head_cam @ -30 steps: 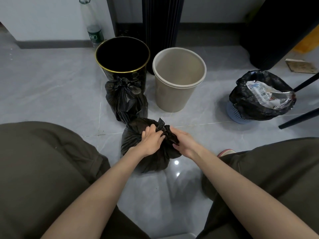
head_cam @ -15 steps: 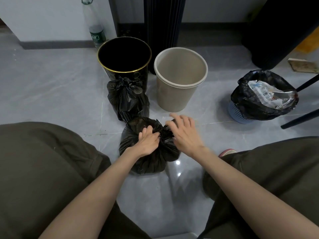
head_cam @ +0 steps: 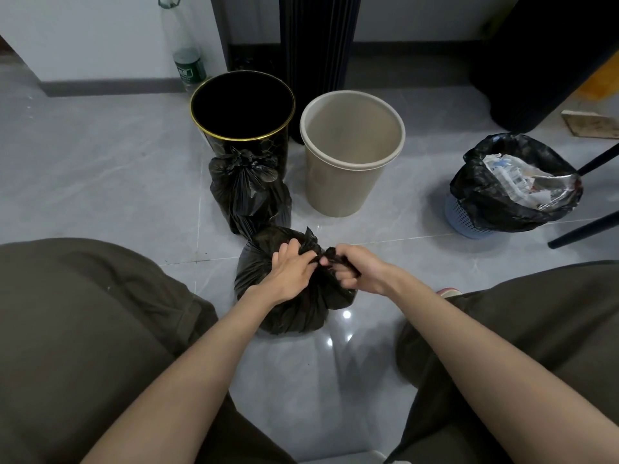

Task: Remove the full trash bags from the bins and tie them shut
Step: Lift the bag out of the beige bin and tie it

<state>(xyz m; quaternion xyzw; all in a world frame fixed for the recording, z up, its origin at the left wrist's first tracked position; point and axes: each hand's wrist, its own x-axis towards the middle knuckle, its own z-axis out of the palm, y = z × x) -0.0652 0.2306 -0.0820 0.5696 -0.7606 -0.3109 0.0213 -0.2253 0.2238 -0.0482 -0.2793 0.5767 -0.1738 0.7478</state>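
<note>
— Which bag are they working on?

— The near bag (head_cam: 294, 316). It sits on the floor in front of the beige bin (head_cam: 338, 189), on the person's side of it and a touch to its left, between their knees.

— Both hands on it?

— Yes. The left hand (head_cam: 291, 272) has its fingers curled over the gathered neck and grips it. The right hand (head_cam: 355, 269) is a tight fist round a twisted tail of the black plastic. The two hands almost meet at the top of the bag.

— Is the knot made?

— I can't tell from here, because the hands cover the neck.

— And the other bags?

— A knotted bag (head_cam: 248, 199) stands just left of the beige bin's base. Its bunched top is against the front of the black bin (head_cam: 243, 139), the gold-rimmed one right beside the beige bin on its left.

— Anything over on the other side?

— Well off to the beige bin's right there's a blue basket (head_cam: 465, 219). Its black liner (head_cam: 485, 199) is open at the top and packed with crumpled paper and wrappers.

— What's that by the wall?

— A clear bottle (head_cam: 187, 61) with a green label, behind the beige bin and to its left.
</note>
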